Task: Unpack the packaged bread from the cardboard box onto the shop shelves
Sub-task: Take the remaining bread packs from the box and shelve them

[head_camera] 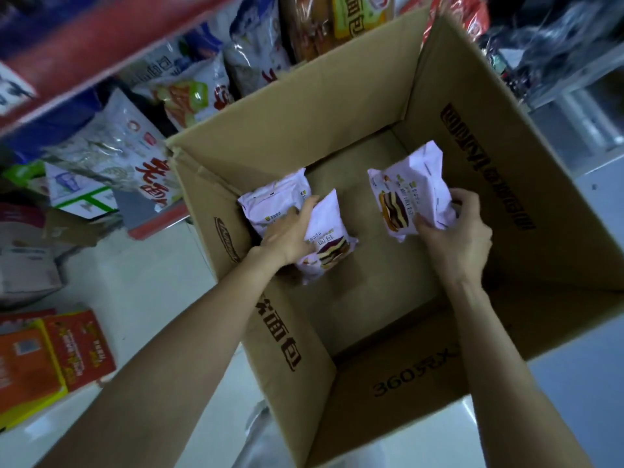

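A large open cardboard box point(354, 106) fills the middle of the head view, its flaps folded out. Inside it my left hand point(290, 231) grips two pale lilac bread packs: one point(329, 241) with a layered-bread picture under my palm, another point(270, 204) behind it against the left wall. My right hand point(462, 228) is closed on the lower right edge of a third lilac bread pack point(410, 197), held tilted near the right wall. The box floor between the packs is bare cardboard.
Shop shelves with red edging point(77, 59) run along the upper left, stocked with white and blue snack bags point(111, 143). Orange and yellow cartons point(50, 359) stand at the lower left on the pale floor point(141, 292). Dark goods sit at the upper right.
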A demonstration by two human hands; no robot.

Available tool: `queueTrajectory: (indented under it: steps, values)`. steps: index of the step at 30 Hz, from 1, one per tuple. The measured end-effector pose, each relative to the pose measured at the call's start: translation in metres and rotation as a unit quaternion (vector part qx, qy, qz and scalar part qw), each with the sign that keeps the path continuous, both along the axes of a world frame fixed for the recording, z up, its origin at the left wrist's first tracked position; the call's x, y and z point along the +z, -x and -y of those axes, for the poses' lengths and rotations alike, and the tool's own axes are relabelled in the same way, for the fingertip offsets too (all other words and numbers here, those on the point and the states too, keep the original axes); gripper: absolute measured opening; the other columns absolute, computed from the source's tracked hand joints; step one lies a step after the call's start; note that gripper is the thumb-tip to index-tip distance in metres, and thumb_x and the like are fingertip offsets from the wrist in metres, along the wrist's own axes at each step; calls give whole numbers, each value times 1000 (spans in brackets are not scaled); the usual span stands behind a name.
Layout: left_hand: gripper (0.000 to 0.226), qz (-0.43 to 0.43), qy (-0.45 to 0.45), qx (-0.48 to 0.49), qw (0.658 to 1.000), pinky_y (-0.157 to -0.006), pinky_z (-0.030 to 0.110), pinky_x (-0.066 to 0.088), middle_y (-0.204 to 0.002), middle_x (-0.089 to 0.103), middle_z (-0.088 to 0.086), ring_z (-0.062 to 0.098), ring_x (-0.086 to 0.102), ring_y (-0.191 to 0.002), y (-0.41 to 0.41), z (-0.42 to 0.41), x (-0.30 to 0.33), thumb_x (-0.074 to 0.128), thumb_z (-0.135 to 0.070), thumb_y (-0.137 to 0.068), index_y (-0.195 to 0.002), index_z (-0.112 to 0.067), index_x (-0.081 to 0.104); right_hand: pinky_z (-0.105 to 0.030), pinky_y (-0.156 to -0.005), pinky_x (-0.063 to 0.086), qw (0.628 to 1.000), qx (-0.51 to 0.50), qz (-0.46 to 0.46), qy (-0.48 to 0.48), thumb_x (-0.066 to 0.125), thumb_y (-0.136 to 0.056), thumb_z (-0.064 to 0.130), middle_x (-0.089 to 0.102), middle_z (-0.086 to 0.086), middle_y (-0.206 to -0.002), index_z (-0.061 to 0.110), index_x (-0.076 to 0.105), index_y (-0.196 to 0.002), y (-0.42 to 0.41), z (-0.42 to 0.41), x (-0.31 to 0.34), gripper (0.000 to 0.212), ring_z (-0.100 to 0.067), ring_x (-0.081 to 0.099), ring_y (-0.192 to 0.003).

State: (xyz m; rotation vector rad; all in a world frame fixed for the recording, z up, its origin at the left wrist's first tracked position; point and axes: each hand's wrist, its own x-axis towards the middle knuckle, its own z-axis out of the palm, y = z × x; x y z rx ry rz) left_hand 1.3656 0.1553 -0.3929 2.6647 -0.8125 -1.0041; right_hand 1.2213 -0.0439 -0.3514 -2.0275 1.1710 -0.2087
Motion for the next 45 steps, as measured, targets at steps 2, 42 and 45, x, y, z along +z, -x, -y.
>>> queueTrajectory:
  steps: [2,42,45]
  values:
    - [88,-34,99,114,988,-87,39,46,-122,50,4,25,53,-107,6,-7,31,72,-24,-78,-143,-23,13,-38,-81,54,999,-25,36,-7,75,-74,24,61,2,-114,23,45,-120,15,-5,33,56,-17,62,-99]
    - [46,400,259,356,804,-67,30,40,-111,67,-3,22,61,-96,-129,-346,360,64,-25,-83,-127,-28,52,-27,-65,52,900,336,262,-93,66,-85,37,64,3,-90,16,51,-113,-190,-273,300,38,-16,64,-83]
    - [45,394,221,312,836,-68,36,43,-109,68,7,32,61,-97,-169,-356,356,63,-26,-85,-129,-23,53,-31,-70,52,908,304,266,-113,67,-84,34,65,-4,-102,20,49,-113,-210,-295,297,37,-19,63,-91]
